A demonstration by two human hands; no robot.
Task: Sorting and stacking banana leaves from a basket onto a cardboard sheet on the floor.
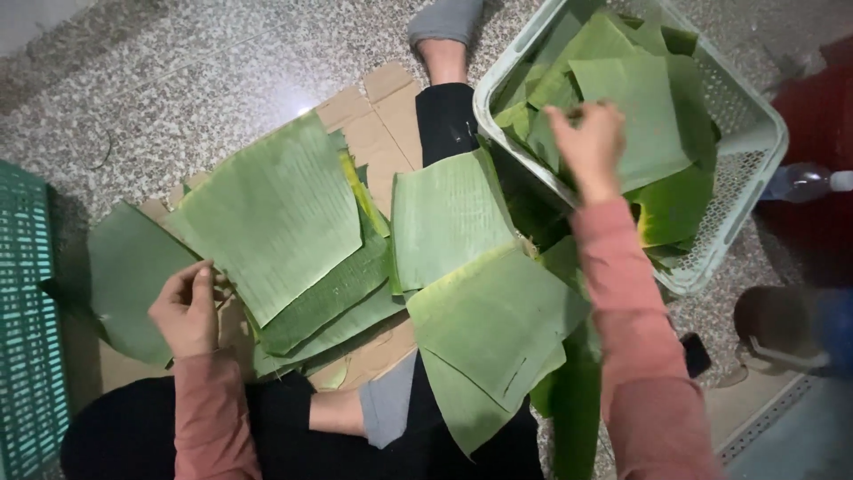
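Leaf [635, 116] in basket [755, 133], top of its heap, pinched at the edge by right hand [591, 142], fingers curled shut on it | left hand [187, 307] left of basket, half-curled, fingertips touching leaf pile [275, 213] on cardboard [382, 107] | lap leaves [489, 311] between pile and basket | bottle [804, 182] just right of basket | green crate [27, 320] far left.

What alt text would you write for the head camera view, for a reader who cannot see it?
A seated person's right hand reaches into a pale green plastic basket of cut banana leaves, while the left hand touches flat green leaf sheets stacked on brown cardboard.
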